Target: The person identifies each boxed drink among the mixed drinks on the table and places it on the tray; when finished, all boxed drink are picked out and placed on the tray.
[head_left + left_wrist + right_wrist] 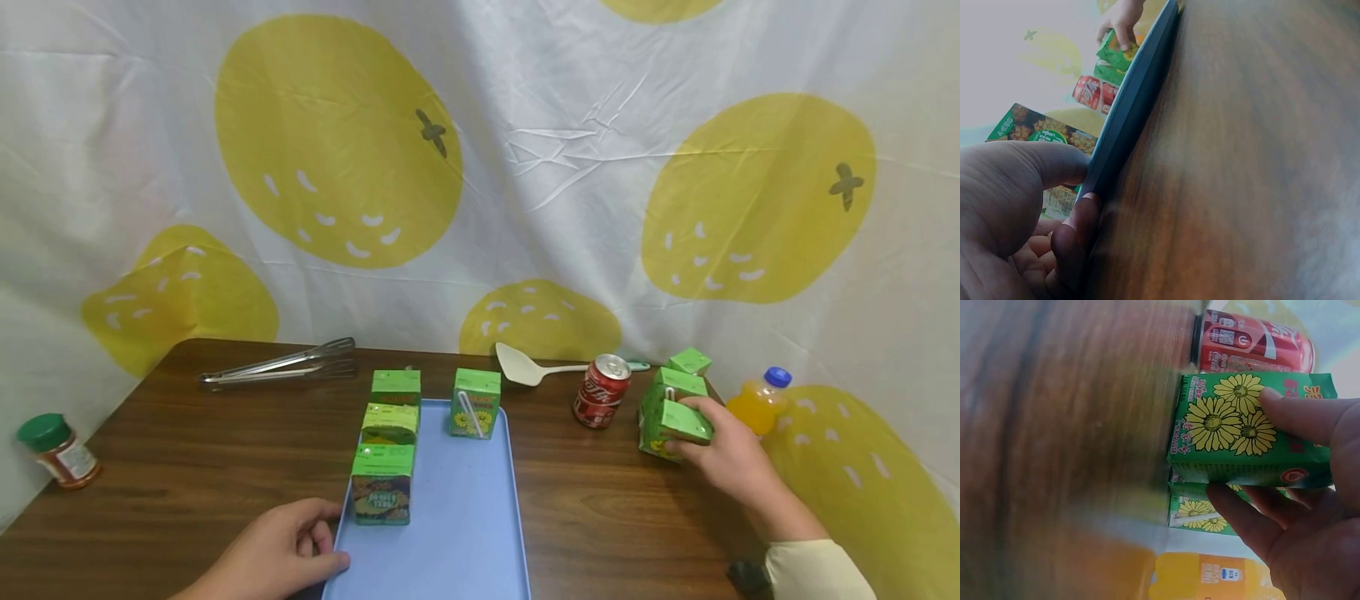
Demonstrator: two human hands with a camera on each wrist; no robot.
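Note:
A light blue tray lies on the wooden table, and my left hand pinches its left rim between thumb and fingers. On the tray, three green-topped drink cartons stand in a row along the left side. One more carton with a straw stands at the back right. At the table's right side my right hand grips a green drink carton printed with yellow flowers, thumb on one face and fingers on the other. Other green cartons stand just behind it.
A red cola can stands left of the right hand's cartons, with a pale spatula behind it. An orange drink bottle is at the right edge. Metal tongs lie back left; a green-capped spice jar stands far left.

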